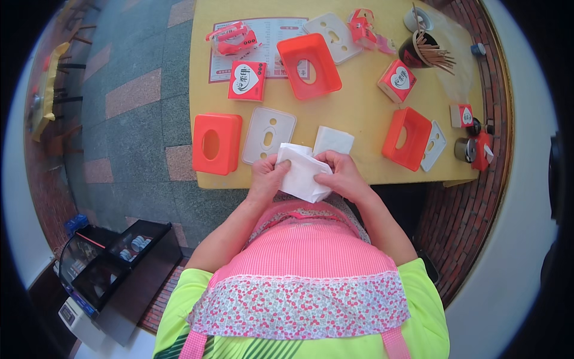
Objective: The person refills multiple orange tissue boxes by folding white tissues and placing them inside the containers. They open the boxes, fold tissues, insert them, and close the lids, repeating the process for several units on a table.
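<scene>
Between my two hands is a wad of white paper tissues (304, 174), held just over the table's near edge. My left hand (267, 172) pinches its left side with the thumb on top. On the right side, my right hand (341, 174) grips it the same way. A second folded stack of tissues (332, 140) lies on the table just beyond my right hand. Left of the hands are a white plastic base plate with holes (254, 146) and a red tissue box cover (229, 143), its oval opening facing up.
Two more red covers (329, 85) (415, 155) lie upside down on the yellow table (363, 116). Red tissue packs (247, 92) (392, 92), torn wrappers (233, 39) and a printed sheet (269, 27) are around them. Chopsticks stand in a dark holder (408, 54) near the brick wall (493, 80).
</scene>
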The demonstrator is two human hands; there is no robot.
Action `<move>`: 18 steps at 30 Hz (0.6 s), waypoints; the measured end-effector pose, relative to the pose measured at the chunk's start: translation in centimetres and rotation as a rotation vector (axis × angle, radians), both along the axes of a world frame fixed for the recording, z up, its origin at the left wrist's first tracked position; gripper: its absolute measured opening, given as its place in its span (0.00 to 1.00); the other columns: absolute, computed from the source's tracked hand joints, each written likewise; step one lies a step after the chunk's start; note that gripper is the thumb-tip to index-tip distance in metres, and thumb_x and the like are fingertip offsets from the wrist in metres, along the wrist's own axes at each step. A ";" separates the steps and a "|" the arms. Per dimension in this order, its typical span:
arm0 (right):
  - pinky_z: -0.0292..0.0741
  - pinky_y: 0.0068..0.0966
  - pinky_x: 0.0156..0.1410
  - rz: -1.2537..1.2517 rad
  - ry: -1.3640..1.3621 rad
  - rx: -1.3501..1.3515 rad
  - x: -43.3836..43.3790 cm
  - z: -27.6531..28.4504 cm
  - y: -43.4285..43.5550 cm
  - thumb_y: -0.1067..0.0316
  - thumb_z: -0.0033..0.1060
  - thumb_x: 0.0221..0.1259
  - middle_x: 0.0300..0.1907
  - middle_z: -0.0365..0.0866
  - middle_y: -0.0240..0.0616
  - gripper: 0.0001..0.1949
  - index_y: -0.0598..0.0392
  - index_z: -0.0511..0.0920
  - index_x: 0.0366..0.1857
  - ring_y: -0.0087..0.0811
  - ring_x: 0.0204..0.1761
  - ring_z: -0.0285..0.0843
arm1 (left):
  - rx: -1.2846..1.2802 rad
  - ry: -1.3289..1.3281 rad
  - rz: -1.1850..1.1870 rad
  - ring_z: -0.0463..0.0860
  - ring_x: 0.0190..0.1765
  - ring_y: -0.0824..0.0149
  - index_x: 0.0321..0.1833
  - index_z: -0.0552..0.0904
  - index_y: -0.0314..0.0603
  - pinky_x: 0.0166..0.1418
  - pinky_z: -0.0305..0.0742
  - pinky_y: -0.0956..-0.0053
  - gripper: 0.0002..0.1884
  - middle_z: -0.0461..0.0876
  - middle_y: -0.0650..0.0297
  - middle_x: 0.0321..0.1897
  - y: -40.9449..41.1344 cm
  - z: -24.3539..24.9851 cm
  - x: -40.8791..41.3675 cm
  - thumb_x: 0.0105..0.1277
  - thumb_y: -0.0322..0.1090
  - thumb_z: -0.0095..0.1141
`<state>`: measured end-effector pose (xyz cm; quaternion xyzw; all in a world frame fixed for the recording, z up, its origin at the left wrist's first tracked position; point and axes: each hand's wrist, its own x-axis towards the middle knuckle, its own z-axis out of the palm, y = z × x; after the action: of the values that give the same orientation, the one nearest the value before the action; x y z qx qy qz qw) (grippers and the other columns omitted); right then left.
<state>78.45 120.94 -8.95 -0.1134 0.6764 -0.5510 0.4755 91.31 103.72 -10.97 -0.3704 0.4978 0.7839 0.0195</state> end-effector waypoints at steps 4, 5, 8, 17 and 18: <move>0.79 0.22 0.49 0.008 -0.147 0.054 -0.3 0.4 1.8 0.78 0.61 0.53 0.39 0.85 0.30 0.15 0.62 0.82 0.47 0.21 0.42 0.82 | 0.001 -0.034 0.030 0.85 0.38 0.75 0.50 0.87 0.32 0.42 0.82 0.77 0.10 0.89 0.64 0.39 -0.8 0.5 0.1 0.73 0.29 0.59; 0.79 0.21 0.47 -0.024 -0.152 0.049 -0.1 -0.4 2.5 0.78 0.61 0.54 0.38 0.85 0.30 0.14 0.63 0.83 0.46 0.20 0.40 0.82 | 0.011 -0.031 0.048 0.85 0.38 0.76 0.51 0.87 0.32 0.42 0.81 0.78 0.10 0.88 0.65 0.39 -0.9 0.7 0.1 0.73 0.28 0.58; 0.78 0.20 0.38 -0.067 -0.164 0.134 -0.3 -0.1 3.2 0.78 0.59 0.56 0.35 0.85 0.30 0.12 0.63 0.83 0.44 0.19 0.34 0.81 | -0.048 -0.043 0.037 0.84 0.38 0.77 0.50 0.87 0.31 0.41 0.80 0.78 0.10 0.88 0.66 0.38 -1.2 0.6 0.4 0.73 0.26 0.57; 0.78 0.18 0.36 -0.193 -0.239 -0.002 -0.1 2.4 1.8 0.77 0.57 0.63 0.35 0.86 0.29 0.10 0.63 0.84 0.46 0.17 0.33 0.81 | -0.105 0.057 -0.001 0.85 0.38 0.76 0.50 0.87 0.31 0.42 0.80 0.79 0.10 0.89 0.64 0.39 -0.3 0.3 0.1 0.73 0.30 0.60; 0.78 0.18 0.37 -0.202 -0.242 -0.046 0.1 2.5 1.3 0.77 0.57 0.64 0.36 0.86 0.29 0.10 0.63 0.84 0.46 0.17 0.33 0.81 | -0.056 0.052 -0.005 0.85 0.38 0.76 0.50 0.87 0.31 0.43 0.81 0.78 0.10 0.89 0.64 0.40 -0.3 0.6 -0.1 0.73 0.30 0.60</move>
<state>78.57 122.28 -6.43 0.0115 0.6094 -0.6208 0.4931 91.21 103.43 -10.39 -0.3493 0.5209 0.7789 -0.0018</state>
